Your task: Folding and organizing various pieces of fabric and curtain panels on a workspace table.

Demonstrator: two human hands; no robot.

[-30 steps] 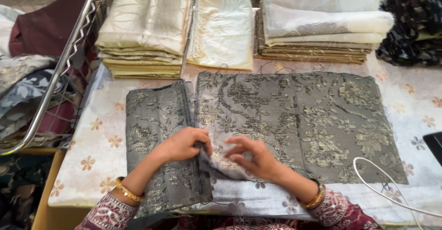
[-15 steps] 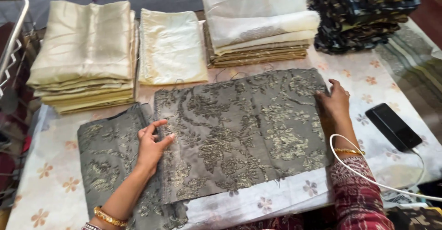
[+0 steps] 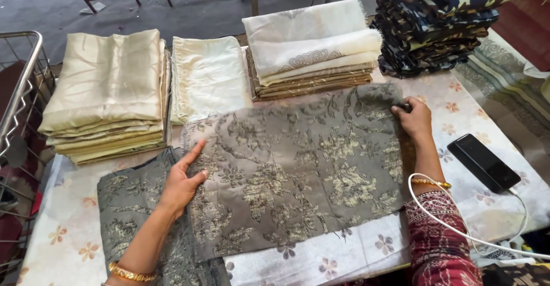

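A grey brocade cloth piece (image 3: 298, 171) with gold flowers lies spread flat on the table. My left hand (image 3: 182, 182) rests open on its left edge, fingers stretched forward. My right hand (image 3: 413, 117) pinches the cloth's far right corner. A second grey brocade piece (image 3: 134, 206) lies under my left forearm, partly covered by the first one.
Behind the cloth sit a cream satin stack (image 3: 109, 97), a pale yellow folded piece (image 3: 207, 77), a white-and-gold stack (image 3: 312, 48) and a dark camouflage stack (image 3: 441, 22). A black phone (image 3: 484, 162) with a white cable (image 3: 458, 229) lies at right. A metal rack (image 3: 20, 103) stands at left.
My hands moved apart from the cloth's near middle to its left and right edges. The top piece now lies spread flat and shifted to the right. The view swung rightward.
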